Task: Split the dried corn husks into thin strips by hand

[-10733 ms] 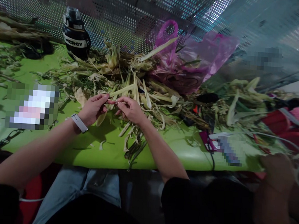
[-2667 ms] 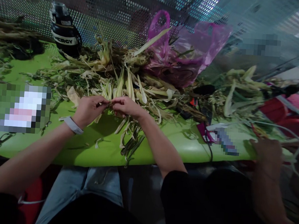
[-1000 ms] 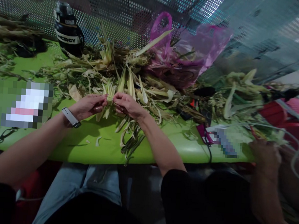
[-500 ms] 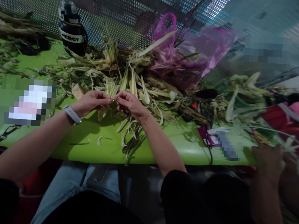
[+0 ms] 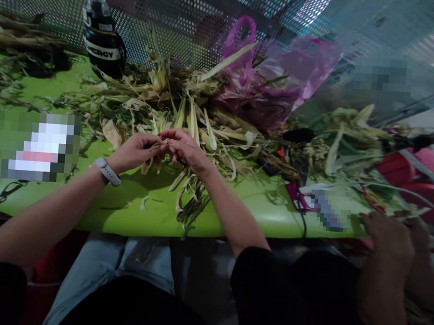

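My left hand (image 5: 134, 152), with a white watch (image 5: 107, 170) on its wrist, and my right hand (image 5: 184, 149) meet above the green table (image 5: 150, 212). Both pinch a small bunch of pale green husk strips (image 5: 158, 137), fingertips pressed together on it. The bunch's ends fan upward between the hands and short pieces hang below them. A large heap of dry husks and leaves (image 5: 176, 100) lies just beyond the hands. More loose strips (image 5: 190, 200) trail toward the table's near edge.
A black bottle (image 5: 103, 35) stands at the back left against a perforated metal screen. A pink plastic bag (image 5: 267, 87) lies behind the heap. Another person's hands (image 5: 390, 239) work at the right. Cables and a pink device (image 5: 299, 198) lie on the table's right.
My hands have stayed together on the husk bunch, shifting slightly; the right hand's fingers now reach over toward the left hand. The other person's hands at the right moved a little.
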The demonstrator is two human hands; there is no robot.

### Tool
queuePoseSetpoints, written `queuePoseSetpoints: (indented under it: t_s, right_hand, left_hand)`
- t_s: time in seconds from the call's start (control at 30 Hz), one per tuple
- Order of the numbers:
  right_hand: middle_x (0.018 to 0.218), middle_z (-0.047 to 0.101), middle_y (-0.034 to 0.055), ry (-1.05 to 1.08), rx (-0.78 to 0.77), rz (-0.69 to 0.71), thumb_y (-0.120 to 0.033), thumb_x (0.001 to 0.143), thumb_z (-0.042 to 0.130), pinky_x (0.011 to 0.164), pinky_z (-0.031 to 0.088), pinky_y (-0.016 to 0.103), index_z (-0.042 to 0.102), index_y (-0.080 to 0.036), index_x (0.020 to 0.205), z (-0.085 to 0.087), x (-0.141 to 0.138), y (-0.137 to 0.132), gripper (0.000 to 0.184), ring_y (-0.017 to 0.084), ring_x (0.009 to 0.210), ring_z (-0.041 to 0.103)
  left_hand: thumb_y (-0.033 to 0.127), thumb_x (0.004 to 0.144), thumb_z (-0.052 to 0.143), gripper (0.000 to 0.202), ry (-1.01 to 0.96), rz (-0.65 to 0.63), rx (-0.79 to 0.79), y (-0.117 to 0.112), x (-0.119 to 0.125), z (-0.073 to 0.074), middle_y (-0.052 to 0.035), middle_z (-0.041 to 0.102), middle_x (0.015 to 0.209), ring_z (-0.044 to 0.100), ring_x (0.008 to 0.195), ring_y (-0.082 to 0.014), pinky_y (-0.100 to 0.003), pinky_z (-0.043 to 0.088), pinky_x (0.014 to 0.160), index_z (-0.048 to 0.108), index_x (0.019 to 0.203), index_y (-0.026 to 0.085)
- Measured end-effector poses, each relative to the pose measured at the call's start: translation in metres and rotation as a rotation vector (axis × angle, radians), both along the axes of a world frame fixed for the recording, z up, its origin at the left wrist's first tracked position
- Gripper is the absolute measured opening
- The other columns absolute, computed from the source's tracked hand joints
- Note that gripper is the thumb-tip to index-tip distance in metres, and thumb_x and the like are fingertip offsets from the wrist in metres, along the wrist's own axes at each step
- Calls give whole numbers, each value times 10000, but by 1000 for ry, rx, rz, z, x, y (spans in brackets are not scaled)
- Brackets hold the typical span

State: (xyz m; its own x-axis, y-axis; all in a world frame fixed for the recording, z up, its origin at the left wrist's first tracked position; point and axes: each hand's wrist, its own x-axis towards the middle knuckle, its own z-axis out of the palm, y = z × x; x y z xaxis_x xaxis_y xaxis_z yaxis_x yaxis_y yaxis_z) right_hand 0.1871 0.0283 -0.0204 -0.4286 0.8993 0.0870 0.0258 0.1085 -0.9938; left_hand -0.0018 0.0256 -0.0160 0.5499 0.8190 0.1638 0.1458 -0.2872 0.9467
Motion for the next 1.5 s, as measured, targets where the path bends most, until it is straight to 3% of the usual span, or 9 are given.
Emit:
queuePoseSetpoints:
  t_s: [0.13, 0.23, 0.43, 0.6, 0.87, 1.03, 1.2, 1.27, 1.5]
  right_hand:
    - [889, 588, 0, -61, -6, 43, -304, 849, 566, 518, 433, 193, 542, -163, 1073, 0, 2, 1, 265, 60, 590, 500]
    - [823, 559, -28, -41, 1, 38, -256, 789, 581, 532, 445, 199, 533, -166, 1110, -2, 3, 3, 336, 65, 583, 514]
    - [808, 567, -28, -61, -7, 30, -305, 761, 700, 513, 416, 191, 507, -185, 1023, -2, 4, 3, 347, 67, 598, 502]
    - [674, 483, -63, -156, -17, 39, -400, 769, 751, 489, 312, 189, 507, -174, 870, -1, 4, 3, 348, 51, 551, 401]
    - [547, 408, -88, -129, -37, -56, -278, 775, 693, 489, 255, 195, 588, -134, 816, 4, 7, 3, 183, 50, 509, 354]
    - [531, 435, -79, -109, -68, -70, -238, 752, 667, 466, 229, 193, 598, -132, 775, 7, 6, 1, 128, 48, 500, 349]
    - [532, 455, -79, -99, -79, -89, -227, 723, 653, 452, 208, 195, 584, -139, 761, 9, 7, 1, 118, 43, 484, 337]
    - [516, 447, -86, -114, -99, -87, -237, 719, 649, 445, 191, 197, 579, -143, 755, 9, 7, 0, 122, 41, 464, 312]
    - [495, 425, -95, -131, -121, -59, -269, 696, 667, 422, 151, 202, 585, -151, 741, 8, 6, 0, 151, 36, 437, 271]
  left_hand:
    - [304, 876, 654, 211, -113, 30, -27, -1, 1, 0, -11, 665, 727, 571, 577, -91, -212, 430, 545, 612, 1010, 146]
    - [243, 891, 630, 253, -167, 53, -82, -2, 2, 0, -2, 662, 757, 570, 593, -87, -206, 434, 552, 533, 1110, 160]
    - [211, 895, 618, 356, -195, 124, -140, -1, 1, 0, 32, 594, 711, 533, 569, -79, -197, 405, 529, 483, 1222, 171]
    - [227, 891, 630, 378, -200, 117, -121, 1, -1, -2, 49, 544, 676, 484, 554, -73, -202, 397, 538, 506, 1244, 174]
    - [199, 748, 767, 588, -197, 6, -149, 2, -4, -1, 6, 619, 788, 591, 677, -107, -239, 501, 635, 557, 1296, 168]
    - [238, 720, 802, 539, -181, 48, -152, 2, -4, 0, -19, 643, 814, 600, 673, -98, -225, 514, 632, 641, 1227, 146]
    - [220, 695, 795, 491, -183, -19, -220, 3, -5, 3, -21, 656, 780, 613, 676, -107, -242, 533, 651, 672, 1164, 140]
    - [222, 704, 775, 472, -147, 6, -171, 2, -5, 3, -24, 657, 771, 606, 663, -107, -240, 521, 640, 678, 1157, 133]
    - [212, 765, 669, 265, 80, 223, 273, -1, 0, -6, -46, 697, 802, 606, 708, -138, -254, 478, 675, 737, 1014, 156]
